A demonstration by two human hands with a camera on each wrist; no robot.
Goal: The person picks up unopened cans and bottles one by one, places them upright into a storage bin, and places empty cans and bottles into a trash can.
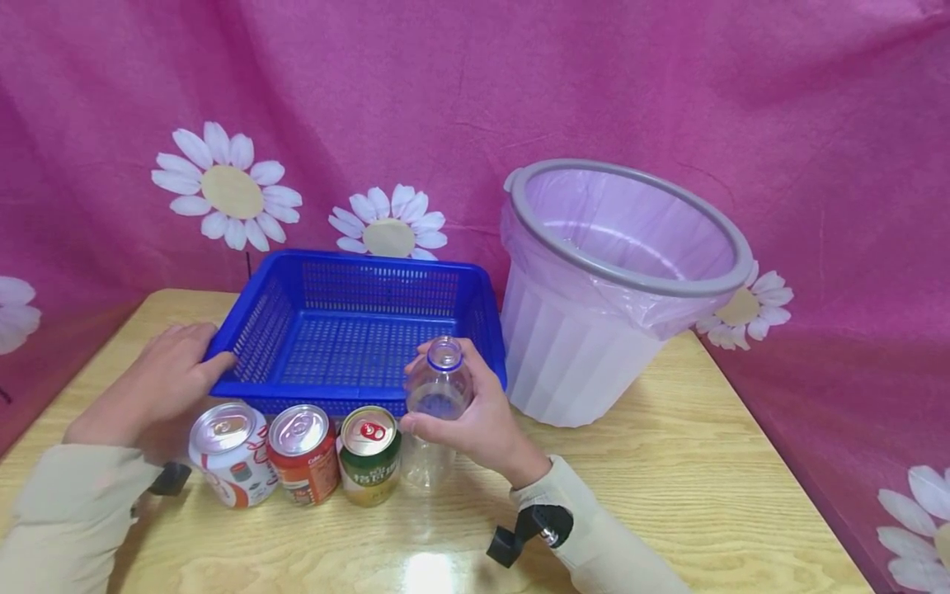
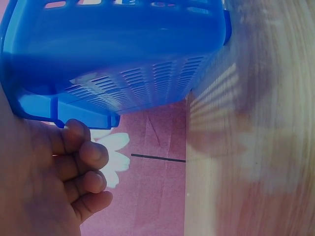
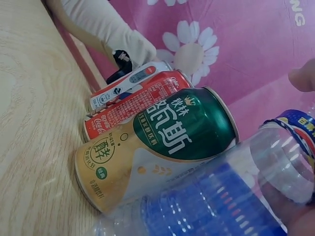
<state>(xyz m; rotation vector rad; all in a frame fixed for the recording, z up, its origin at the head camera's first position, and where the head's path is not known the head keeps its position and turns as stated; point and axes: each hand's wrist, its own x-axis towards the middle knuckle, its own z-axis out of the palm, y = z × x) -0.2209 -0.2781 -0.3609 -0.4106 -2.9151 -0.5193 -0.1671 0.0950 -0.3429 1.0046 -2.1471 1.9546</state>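
My left hand [image 1: 166,371] holds the left rim of a blue plastic basket [image 1: 356,392], its thumb over the edge; in the left wrist view the other fingers [image 2: 93,155] curl outside the wall. Around the shoulder of a clear, uncapped plastic bottle [image 1: 439,396] the fingers and thumb of my right hand [image 1: 486,421] are wrapped. The bottle is upright at the row's right end; whether its base touches the table I cannot tell. Left of it stand a green-and-gold drink can [image 3: 162,142], a red Coke can [image 1: 303,454] and a white-and-red can [image 1: 233,454].
A tall whitish bin [image 1: 579,355] with a grey rim and a clear liner stands right of the basket. Everything is on a wooden table [image 1: 668,495]. Behind it hangs a pink cloth [image 1: 445,99] with white flowers. No contents show inside the basket.
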